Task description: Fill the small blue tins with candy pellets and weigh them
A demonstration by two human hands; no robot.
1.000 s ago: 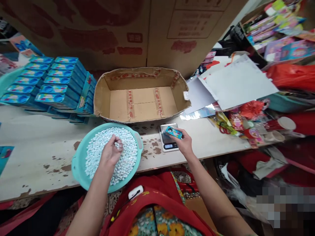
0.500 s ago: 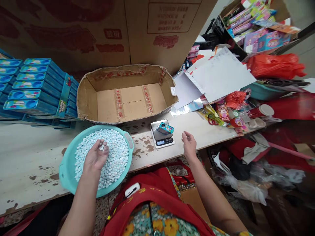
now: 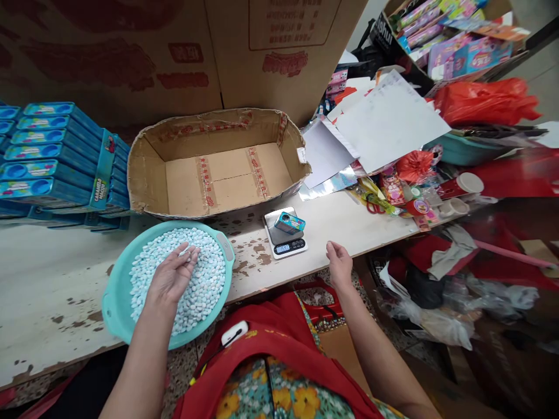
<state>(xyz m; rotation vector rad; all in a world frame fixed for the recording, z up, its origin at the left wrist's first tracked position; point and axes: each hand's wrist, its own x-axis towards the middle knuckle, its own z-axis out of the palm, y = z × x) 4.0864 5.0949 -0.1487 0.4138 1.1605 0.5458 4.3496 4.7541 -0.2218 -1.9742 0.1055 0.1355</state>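
Note:
My left hand (image 3: 172, 273) is over a turquoise basin (image 3: 111, 299) of small pale blue and white candies (image 3: 205, 291). Its palm faces up and the fingers are loosely spread; no handful shows in it, though a single candy at the fingertips would be too small to tell. A small blue box (image 3: 290, 222) with a round opening lies on the digital kitchen scale (image 3: 292, 248), whose display is lit. Right of the scale, above the table's front edge, my right hand (image 3: 340, 265) has its fingers curled in, with nothing visible in them.
Behind the basin stands a shallow cardboard tray (image 3: 231, 192). Stacked blue boxes (image 3: 56, 157) rise at the left. Paper sheets (image 3: 388, 128), a red plastic bag (image 3: 484, 107) and mixed packets (image 3: 393, 189) crowd the right. A large carton (image 3: 218, 52) closes off the back.
The several candies in my left hand no longer show, and its fingers have opened out. The scale's display shows a different number. The whole view has shifted slightly; my right hand stays beside the scale.

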